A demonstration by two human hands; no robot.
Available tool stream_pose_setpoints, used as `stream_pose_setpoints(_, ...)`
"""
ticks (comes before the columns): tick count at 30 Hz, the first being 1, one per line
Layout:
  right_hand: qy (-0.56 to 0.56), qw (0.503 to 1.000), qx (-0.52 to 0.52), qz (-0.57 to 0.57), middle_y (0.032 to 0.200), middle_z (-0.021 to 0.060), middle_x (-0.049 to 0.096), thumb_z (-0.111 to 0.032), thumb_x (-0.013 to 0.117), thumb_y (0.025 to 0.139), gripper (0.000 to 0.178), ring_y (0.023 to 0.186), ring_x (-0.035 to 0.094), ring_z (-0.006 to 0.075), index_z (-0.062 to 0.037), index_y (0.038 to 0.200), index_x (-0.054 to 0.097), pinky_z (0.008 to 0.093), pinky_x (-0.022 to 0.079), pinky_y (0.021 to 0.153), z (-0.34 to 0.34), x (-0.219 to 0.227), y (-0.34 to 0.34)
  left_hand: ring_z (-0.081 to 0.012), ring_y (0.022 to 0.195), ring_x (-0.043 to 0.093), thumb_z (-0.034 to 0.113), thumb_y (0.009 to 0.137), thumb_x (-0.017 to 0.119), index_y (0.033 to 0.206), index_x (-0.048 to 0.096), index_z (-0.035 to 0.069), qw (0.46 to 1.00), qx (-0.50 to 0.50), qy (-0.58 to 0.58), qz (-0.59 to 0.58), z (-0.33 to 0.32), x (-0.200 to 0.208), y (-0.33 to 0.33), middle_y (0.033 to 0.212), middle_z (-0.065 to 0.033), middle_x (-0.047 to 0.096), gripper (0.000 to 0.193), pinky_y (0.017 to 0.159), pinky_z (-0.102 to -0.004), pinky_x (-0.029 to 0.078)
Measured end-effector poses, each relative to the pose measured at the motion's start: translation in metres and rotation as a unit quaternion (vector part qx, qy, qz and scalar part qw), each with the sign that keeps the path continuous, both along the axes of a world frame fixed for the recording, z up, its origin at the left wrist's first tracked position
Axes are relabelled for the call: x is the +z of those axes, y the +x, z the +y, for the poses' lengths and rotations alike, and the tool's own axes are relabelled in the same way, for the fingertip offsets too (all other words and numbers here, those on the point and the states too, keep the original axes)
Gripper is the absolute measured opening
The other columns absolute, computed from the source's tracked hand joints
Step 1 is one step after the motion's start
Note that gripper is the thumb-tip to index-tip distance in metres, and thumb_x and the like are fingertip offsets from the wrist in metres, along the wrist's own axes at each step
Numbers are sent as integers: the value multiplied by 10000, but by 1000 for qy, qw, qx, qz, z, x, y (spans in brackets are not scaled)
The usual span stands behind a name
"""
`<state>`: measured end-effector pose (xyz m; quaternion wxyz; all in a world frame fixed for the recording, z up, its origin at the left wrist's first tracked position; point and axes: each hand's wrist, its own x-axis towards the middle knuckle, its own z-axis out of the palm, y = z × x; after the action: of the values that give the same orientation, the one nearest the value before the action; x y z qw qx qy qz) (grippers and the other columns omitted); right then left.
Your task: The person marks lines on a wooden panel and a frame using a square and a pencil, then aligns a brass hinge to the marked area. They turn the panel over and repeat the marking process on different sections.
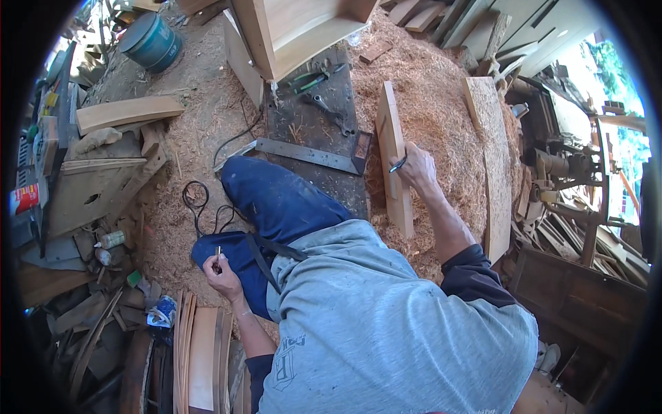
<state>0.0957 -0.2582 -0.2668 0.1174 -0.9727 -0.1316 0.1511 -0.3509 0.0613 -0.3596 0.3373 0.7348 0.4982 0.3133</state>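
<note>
My right hand is closed at the edge of a narrow wooden board, which stands tilted on the shavings. A dark pen-like tool sticks out between those fingers. Over my left knee, my left hand pinches a small brass-coloured piece; its exact kind is too small to make out. Between my legs and the board lies a metal try square with a dark stock. Beyond it, an adjustable wrench and green-handled pliers rest on a dark work board.
A pale wooden cabinet-like box stands ahead. Reddish shavings cover the ground, with a long plank at right. A teal bucket sits far left. Black cord loops by my knee; stacked wood lies near left.
</note>
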Motion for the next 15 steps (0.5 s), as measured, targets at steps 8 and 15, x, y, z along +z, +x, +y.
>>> stream_pose_setpoints(8, 34, 999, -9, -31, 790, 259, 683, -319, 684, 837, 342, 791, 688, 460, -4, 928, 588, 536, 539, 746, -22, 18, -12, -174, 778, 587, 67, 933, 702, 978, 639, -5, 999, -14, -9, 42, 1, 2, 7, 941, -82, 645, 107, 703, -332, 493)
stream_pose_setpoints(15, 27, 998, 61, 2, 811, 306, 693, -303, 679, 811, 357, 812, 708, 483, 38, 897, 621, 541, 553, 753, 65, -4, -13, -274, 863, 633, 38, 886, 739, 933, 645, -6, 996, -30, 62, 63, 1, 10, 18, 973, -134, 650, 114, 730, -363, 517)
